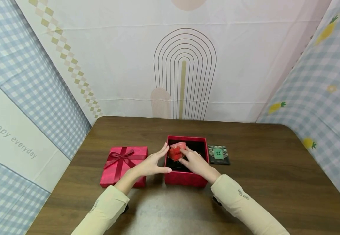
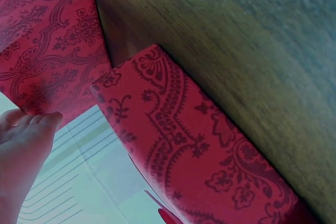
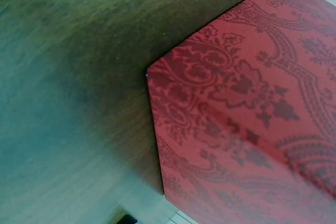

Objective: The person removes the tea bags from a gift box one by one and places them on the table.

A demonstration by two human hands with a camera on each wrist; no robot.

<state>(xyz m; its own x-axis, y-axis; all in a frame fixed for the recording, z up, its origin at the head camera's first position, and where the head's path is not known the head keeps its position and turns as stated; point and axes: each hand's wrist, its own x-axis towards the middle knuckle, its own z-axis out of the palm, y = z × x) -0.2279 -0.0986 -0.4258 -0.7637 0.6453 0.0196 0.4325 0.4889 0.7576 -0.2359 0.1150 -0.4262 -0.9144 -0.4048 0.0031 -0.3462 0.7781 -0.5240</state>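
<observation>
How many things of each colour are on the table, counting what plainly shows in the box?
Red: 3 (box, lid, small item)
Dark, green-labelled: 1 (packet)
Total: 4; the box's dark inside may hide more.

Dark floral scrollwork is being displayed on the red box and on the red lid, which is being crossed by a darker red ribbon. Red and pink are being shown by the item inside the box, while a black packet is being brightened by a green label. The brown counter is being streaked by wood grain.
</observation>
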